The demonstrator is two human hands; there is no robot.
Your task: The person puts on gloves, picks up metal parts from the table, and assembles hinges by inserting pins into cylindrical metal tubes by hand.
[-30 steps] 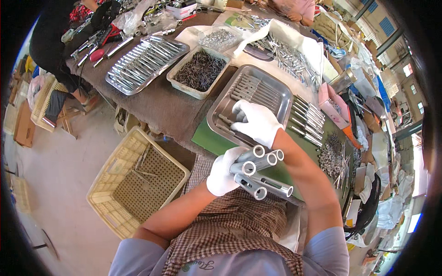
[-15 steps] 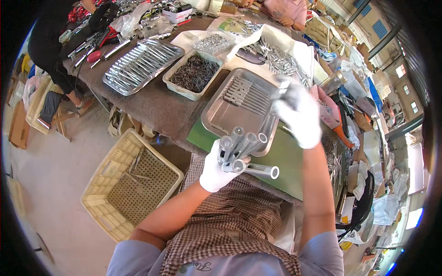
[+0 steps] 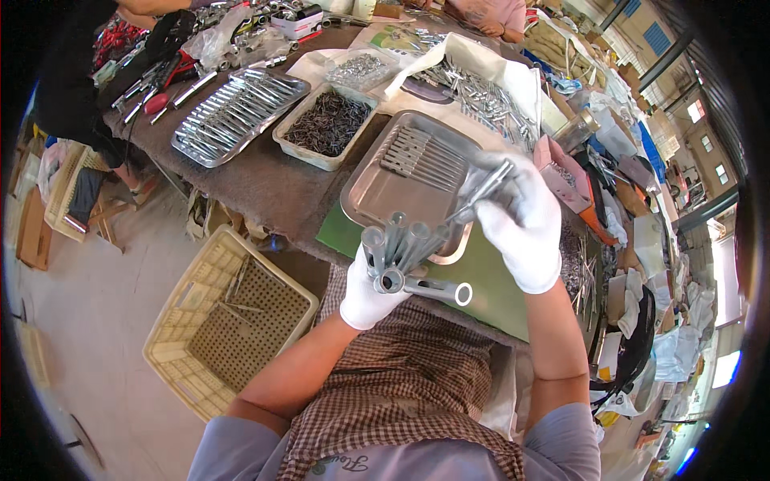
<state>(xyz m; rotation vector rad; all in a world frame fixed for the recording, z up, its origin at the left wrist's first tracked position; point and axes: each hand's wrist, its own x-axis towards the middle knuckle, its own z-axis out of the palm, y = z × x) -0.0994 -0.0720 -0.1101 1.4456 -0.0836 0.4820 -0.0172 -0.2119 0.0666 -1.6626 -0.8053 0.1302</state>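
Observation:
My left hand (image 3: 367, 295), in a white glove, is closed round a bundle of several metal tubes (image 3: 413, 244). Their open round ends fan out, and one tube with a slot in its side points to the right. My right hand (image 3: 525, 228), also gloved, pinches a slim shiny metal rod (image 3: 488, 186) that slants down toward the bundle, over the right edge of a steel tray (image 3: 365, 200). In that tray lies a neat row of slim metal rods (image 3: 421, 159) with wider flat ends.
Left of the tray stand a tub of dark screws (image 3: 329, 124) and a tray of shiny metal rods (image 3: 237, 112). Behind is a white-lined box of small metal parts (image 3: 481, 92); at right, a pink bin (image 3: 561, 176). A yellow crate (image 3: 188, 337) sits on the floor. Other people work across the table.
My right hand, blurred before, has turned and now shows the slim rod clearly between its fingers. My left hand and the tubes have shifted slightly left in the picture.

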